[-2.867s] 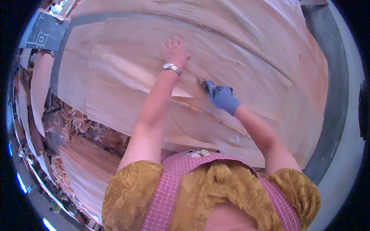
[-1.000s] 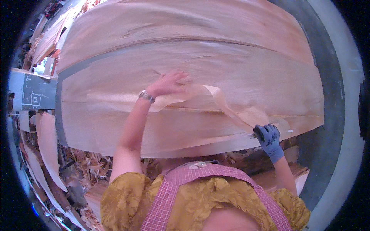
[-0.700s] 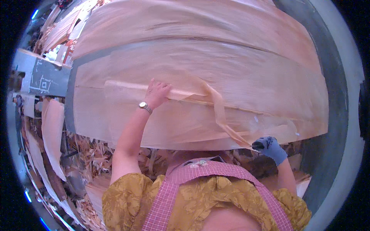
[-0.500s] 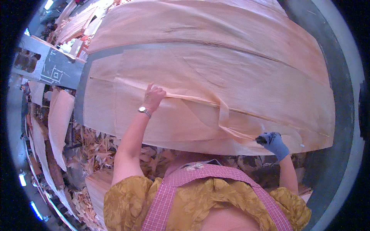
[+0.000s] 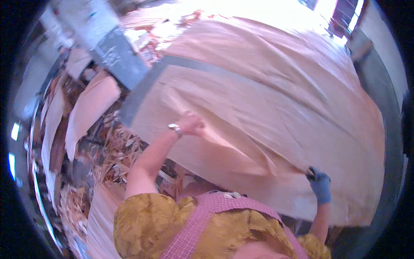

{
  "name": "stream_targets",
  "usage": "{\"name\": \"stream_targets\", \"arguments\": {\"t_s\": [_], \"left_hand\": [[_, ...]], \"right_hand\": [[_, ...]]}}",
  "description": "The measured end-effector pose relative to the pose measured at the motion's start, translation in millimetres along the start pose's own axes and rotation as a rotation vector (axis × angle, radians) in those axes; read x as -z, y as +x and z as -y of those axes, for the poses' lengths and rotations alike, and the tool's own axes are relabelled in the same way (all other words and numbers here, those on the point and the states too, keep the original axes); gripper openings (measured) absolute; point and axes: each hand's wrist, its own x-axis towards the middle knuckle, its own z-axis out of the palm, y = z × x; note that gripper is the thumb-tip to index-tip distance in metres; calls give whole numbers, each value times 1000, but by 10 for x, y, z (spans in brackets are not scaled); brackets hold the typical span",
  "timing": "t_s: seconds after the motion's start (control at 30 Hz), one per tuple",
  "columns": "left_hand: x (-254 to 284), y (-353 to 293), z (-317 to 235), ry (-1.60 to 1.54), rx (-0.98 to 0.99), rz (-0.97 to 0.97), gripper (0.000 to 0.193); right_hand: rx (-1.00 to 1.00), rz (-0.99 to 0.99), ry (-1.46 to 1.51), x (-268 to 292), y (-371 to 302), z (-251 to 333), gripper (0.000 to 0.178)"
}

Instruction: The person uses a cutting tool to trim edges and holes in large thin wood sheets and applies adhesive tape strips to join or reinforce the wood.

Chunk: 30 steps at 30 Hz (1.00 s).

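A large, thin sheet of pale pinkish wood veneer (image 5: 202, 166) lies over the table in front of me. My left hand (image 5: 190, 124), bare with a wristwatch, is closed on the raised edge of the veneer. From there a lit, curling fold (image 5: 235, 144) runs down to the right. It tapers toward my right hand (image 5: 320, 186), which wears a blue glove with dark fingertips. The fingers of the right hand are curled at the end of the fold; what lies in them is hidden. Motion blurs both hands slightly.
Another wide, wrinkled veneer sheet (image 5: 276, 64) covers the far side. A grey table edge (image 5: 151, 82) shows at the left. Veneer scraps (image 5: 114, 157) pile below it, beside standing veneer pieces (image 5: 92, 112). A grey marked board (image 5: 120, 58) stands at the upper left.
The view has swung, so the table appears turned. The loose strip that hung bent between my hands no longer shows separately; a wider fold shows there. My right hand appears lower in view.
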Motion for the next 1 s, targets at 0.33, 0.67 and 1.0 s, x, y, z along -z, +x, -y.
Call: {"name": "stream_targets", "arguments": {"t_s": [0.33, 0.67, 1.0], "left_hand": [[2705, -320, 2899, -953, 399, -1304, 31], [3213, -585, 3305, -1492, 27, -985, 12], [2723, -1477, 3141, -1305, 78, -951, 8]], "right_hand": [[168, -211, 196, 373, 1588, 3037, 13], [921, -598, 548, 1484, 4053, 6793, 15], [364, -730, 624, 1815, 4253, 8197, 41]]}}
